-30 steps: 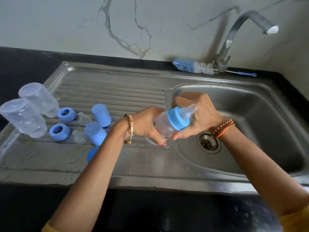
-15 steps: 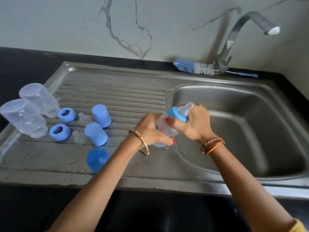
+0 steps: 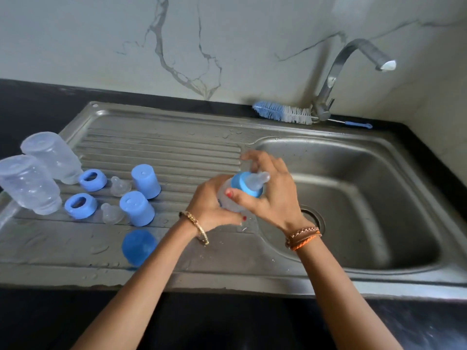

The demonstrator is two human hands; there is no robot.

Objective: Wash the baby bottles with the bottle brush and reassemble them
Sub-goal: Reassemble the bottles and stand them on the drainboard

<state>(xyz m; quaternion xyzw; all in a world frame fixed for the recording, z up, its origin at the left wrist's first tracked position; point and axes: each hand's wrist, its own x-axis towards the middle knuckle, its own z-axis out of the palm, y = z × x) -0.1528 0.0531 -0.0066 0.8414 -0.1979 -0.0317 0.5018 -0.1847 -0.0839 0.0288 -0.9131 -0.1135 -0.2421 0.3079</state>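
Observation:
Over the edge between drainboard and basin I hold a clear baby bottle point(image 3: 227, 198) tilted, its teat pointing right. My left hand point(image 3: 211, 204) grips the bottle's body. My right hand point(image 3: 274, 195) wraps the blue screw ring point(image 3: 246, 184) with thumb and fingers, some fingers lifted; the clear teat point(image 3: 260, 178) sticks out above it. Two more clear bottles point(image 3: 30, 184) point(image 3: 51, 154) stand upside down at the drainboard's left. Beside them lie two blue rings point(image 3: 80, 202) point(image 3: 92, 180), two clear teats point(image 3: 111, 213) point(image 3: 120, 186) and three blue caps point(image 3: 137, 208) point(image 3: 146, 181) point(image 3: 139, 246).
The bottle brush point(image 3: 281, 112), blue and white bristles, lies behind the steel sink point(image 3: 353, 152) at the foot of the tap point(image 3: 328, 94). The basin's drain point(image 3: 313, 218) shows beside my right wrist. Black counter point(image 3: 38, 109) surrounds the sink; water drops dot the drainboard point(image 3: 164, 147).
My right hand has turned about the blue ring, its grip shifting from closed over the top to thumb below and fingers spread. The bottle stays in my left hand.

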